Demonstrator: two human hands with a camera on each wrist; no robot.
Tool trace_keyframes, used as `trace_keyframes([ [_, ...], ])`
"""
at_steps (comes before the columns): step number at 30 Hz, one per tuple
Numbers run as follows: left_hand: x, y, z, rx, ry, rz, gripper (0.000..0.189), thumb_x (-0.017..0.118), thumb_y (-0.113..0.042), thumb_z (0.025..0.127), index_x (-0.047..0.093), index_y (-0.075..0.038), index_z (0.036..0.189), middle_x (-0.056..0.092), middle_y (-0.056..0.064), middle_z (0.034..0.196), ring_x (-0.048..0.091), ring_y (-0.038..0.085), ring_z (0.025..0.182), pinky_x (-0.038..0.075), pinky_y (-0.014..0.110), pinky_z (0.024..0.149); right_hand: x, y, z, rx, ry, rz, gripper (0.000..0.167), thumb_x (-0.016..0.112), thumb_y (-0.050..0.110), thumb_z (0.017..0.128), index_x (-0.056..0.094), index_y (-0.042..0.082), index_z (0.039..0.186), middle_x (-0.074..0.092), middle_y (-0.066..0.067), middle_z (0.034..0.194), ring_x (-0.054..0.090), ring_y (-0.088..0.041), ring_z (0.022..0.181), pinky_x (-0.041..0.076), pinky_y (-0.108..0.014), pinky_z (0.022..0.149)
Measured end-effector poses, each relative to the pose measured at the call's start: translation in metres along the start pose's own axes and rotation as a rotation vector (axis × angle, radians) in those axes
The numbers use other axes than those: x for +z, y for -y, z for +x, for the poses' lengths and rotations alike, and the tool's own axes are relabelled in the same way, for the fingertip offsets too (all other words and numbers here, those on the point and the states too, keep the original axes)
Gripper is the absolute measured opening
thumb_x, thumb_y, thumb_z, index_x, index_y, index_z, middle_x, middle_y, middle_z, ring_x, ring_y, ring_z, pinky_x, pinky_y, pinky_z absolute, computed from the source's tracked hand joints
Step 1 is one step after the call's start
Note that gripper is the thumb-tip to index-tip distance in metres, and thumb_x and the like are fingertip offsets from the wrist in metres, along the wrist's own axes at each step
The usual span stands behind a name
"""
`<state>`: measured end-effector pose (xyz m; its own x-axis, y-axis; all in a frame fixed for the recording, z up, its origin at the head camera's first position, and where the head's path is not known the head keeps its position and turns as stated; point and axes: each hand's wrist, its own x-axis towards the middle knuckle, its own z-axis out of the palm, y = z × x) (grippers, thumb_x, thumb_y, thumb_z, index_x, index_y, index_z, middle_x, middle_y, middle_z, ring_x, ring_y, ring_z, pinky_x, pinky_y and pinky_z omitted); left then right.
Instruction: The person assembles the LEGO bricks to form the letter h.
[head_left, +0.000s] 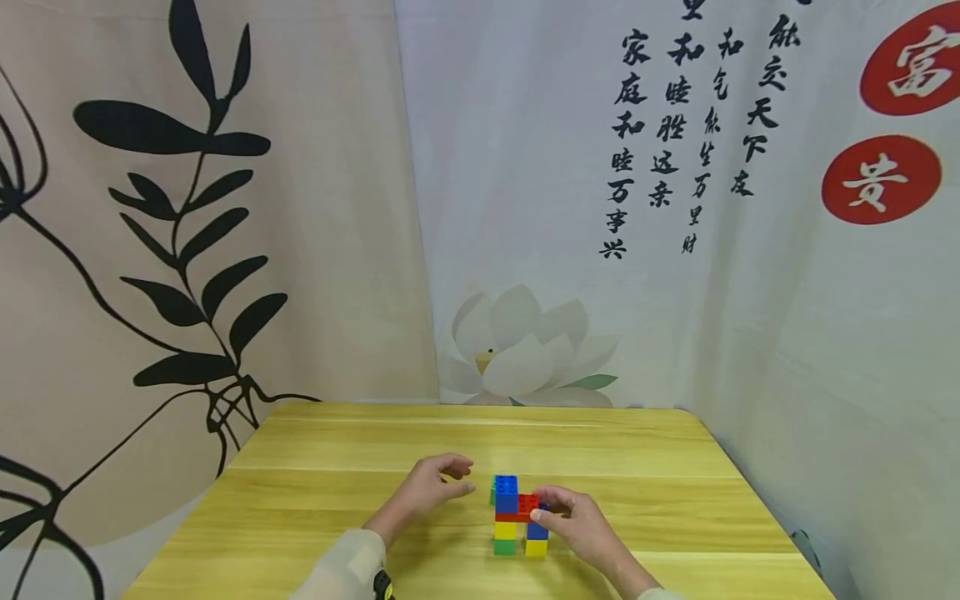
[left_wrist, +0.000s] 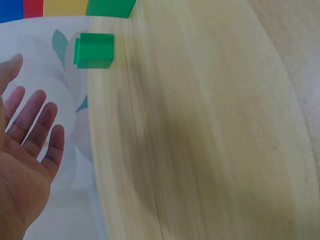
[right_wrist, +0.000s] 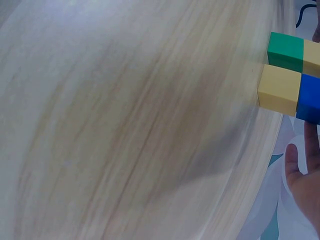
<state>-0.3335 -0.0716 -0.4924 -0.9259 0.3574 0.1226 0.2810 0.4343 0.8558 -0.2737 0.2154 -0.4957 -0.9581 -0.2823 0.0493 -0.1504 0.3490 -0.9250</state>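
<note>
A structure of toy building bricks stands on the table. Its left column shows a green brick (head_left: 504, 547), a yellow brick (head_left: 505, 530) and a blue brick (head_left: 506, 493) on top. A red brick (head_left: 527, 504) spans to the right column, which has a lower blue brick (head_left: 537, 531) above a yellow brick (right_wrist: 280, 89). My right hand (head_left: 581, 521) holds the red brick's right end, thumb in front; the other fingertips are partly hidden. My left hand (head_left: 438, 483) hovers left of the structure, fingers relaxed, touching nothing. A separate green brick (left_wrist: 96, 51) stands behind.
The wooden table (head_left: 337, 467) carries the bricks. A cloth backdrop (head_left: 517, 167) with plant drawings and writing hangs behind its far edge. A dark band (head_left: 383, 585) sits at the left sleeve's cuff.
</note>
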Motion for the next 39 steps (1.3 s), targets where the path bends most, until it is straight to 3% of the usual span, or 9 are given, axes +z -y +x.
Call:
trace_keyframes([
  [16, -0.001, 0.018, 0.02, -0.015, -0.016, 0.024, 0.047, 0.076, -0.033, 0.089, 0.065, -0.006, 0.125, 0.065, 0.011, 0.116, 0.058, 0.023, 0.102, 0.05, 0.046, 0.09, -0.001, 0.001, 0.0, 0.013, -0.012, -0.008, 0.045, 0.071, 0.034, 0.093, 0.064, 0.005, 0.126, 0.068, -0.004, 0.109, 0.061, -0.02, 0.093, 0.054, -0.036, 0.081],
  [27, 0.008, 0.027, 0.032, -0.021, 0.0, 0.056, 0.042, 0.074, -0.023, 0.091, 0.064, -0.002, 0.126, 0.066, 0.012, 0.114, 0.059, 0.023, 0.097, 0.052, 0.045, 0.085, -0.001, 0.002, 0.0, 0.015, 0.002, -0.008, 0.046, 0.071, 0.034, 0.093, 0.064, 0.003, 0.127, 0.068, -0.005, 0.11, 0.061, -0.021, 0.095, 0.053, -0.039, 0.082],
  [39, 0.019, 0.022, 0.038, -0.016, 0.057, 0.043, 0.044, 0.075, -0.02, 0.09, 0.063, 0.001, 0.127, 0.065, 0.015, 0.116, 0.061, 0.029, 0.101, 0.051, 0.048, 0.089, 0.001, 0.0, 0.001, 0.024, -0.009, -0.001, 0.048, 0.072, 0.035, 0.092, 0.063, 0.003, 0.127, 0.068, -0.006, 0.11, 0.061, -0.021, 0.094, 0.054, -0.039, 0.082],
])
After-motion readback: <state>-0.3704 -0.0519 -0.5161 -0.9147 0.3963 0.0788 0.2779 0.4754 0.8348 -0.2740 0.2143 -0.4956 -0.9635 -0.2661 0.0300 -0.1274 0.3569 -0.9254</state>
